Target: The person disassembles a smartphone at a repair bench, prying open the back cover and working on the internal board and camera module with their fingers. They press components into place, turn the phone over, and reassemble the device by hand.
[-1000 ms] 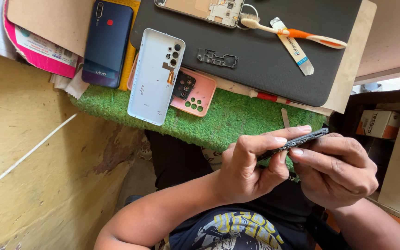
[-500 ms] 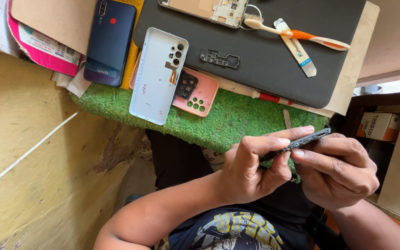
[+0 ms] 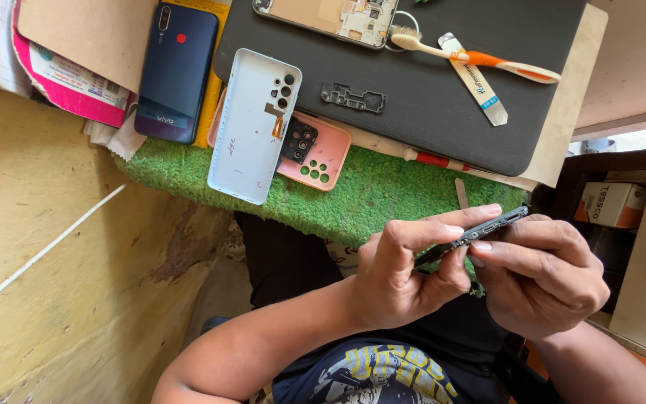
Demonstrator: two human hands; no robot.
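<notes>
1. While both hands meet low over the lap, the left hand (image 3: 401, 273) and right hand (image 3: 543, 277) share one thing: a thin dark phone frame (image 3: 480, 233), seen edge-on and tilted up to the right, just below the front edge of the green turf mat (image 3: 368, 198).
2. Left fingers (image 3: 443, 224) pinch the frame from above with the thumb beneath it; right fingers (image 3: 517, 251) are pressed together along its other side. Held this way, the narrow edge with its small slots faces the eyes, probably so that edge can be looked over closely.
3. On the desk, a black work mat (image 3: 443, 112) carries the loose pieces: a small black bracket (image 3: 353, 97), a toothbrush with an orange handle (image 3: 480, 56), a flat white strip (image 3: 476, 78) lying under the brush, and an opened phone body (image 3: 330, 15) at the top edge. They seem parked within easy reach.
4. A pale blue back cover (image 3: 252, 127) lies inside-up, overlapping a pink case (image 3: 315, 157); a dark blue phone (image 3: 176, 71) rests beside them, partly on papers.
5. Against the picture from a second ago, the grip looks the same, hands and frame in nearly the same pose. Everything sits slightly lower in view, which reads as a small head tilt; nothing on the desk has moved.
</notes>
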